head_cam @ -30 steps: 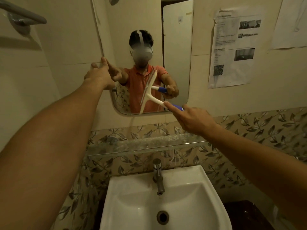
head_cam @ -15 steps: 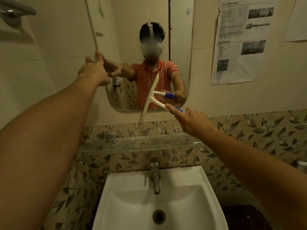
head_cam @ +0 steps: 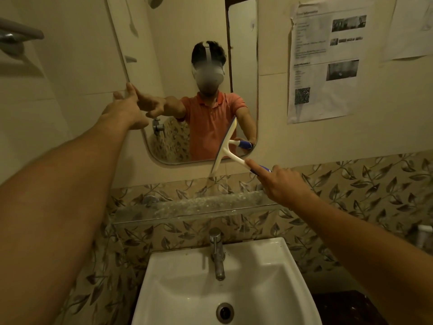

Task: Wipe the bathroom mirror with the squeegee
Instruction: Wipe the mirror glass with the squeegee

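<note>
The bathroom mirror point(head_cam: 178, 66) hangs on the wall above the sink and reflects a person in an orange shirt. My right hand point(head_cam: 281, 184) grips the blue handle of a white squeegee point(head_cam: 226, 146), index finger stretched along the handle. Its blade stands tilted against the glass at the mirror's lower right, with the lower tip reaching past the bottom edge. My left hand point(head_cam: 126, 109) is at the mirror's left edge, a fingertip touching the rim.
A glass shelf point(head_cam: 187, 207) juts out below the mirror. A tap point(head_cam: 216, 252) and a white sink point(head_cam: 192, 289) lie beneath it. Printed sheets point(head_cam: 325, 66) hang on the wall at right. A towel rail point(head_cam: 21, 34) is at upper left.
The squeegee has slid to the right and down across the lower glass, its tip now past the bottom edge. My left hand stays at the mirror's left edge.
</note>
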